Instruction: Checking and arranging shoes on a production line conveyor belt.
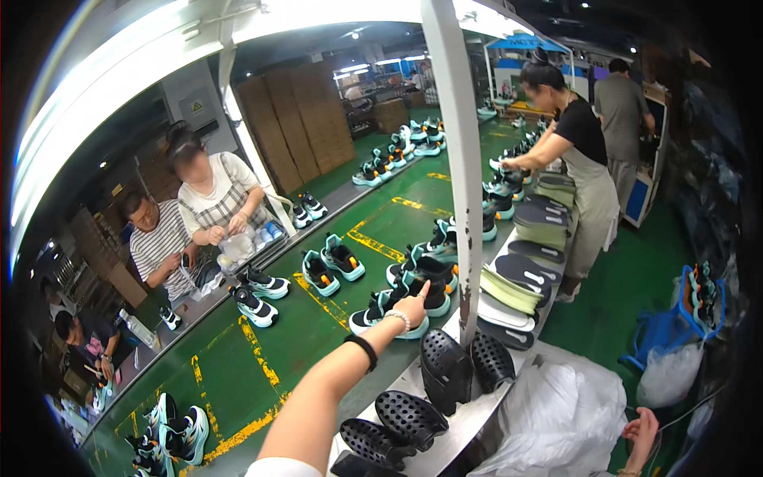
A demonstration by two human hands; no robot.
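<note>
My left hand [409,310] reaches across to the near side of the conveyor, its index finger stretched out against a black and mint sneaker [437,300]. The other fingers are partly hidden, and I see no grip on the shoe. More sneakers [367,319] of the same kind crowd around it. Below my forearm, black perforated shoe-shaped forms [445,367] stand on a pale metal ledge. At the lower right, my right hand [640,432] is beside a large white plastic bag [568,405], with its fingers loosely bent and apart and nothing visible in them.
A green conveyor [310,358] with yellow markings carries pairs of sneakers [332,262]. A white post [457,159] rises close ahead. Stacked insoles [513,290] line the ledge. Co-workers [584,151] stand ahead and sit across the belt. A blue crate [685,306] holds shoes at right.
</note>
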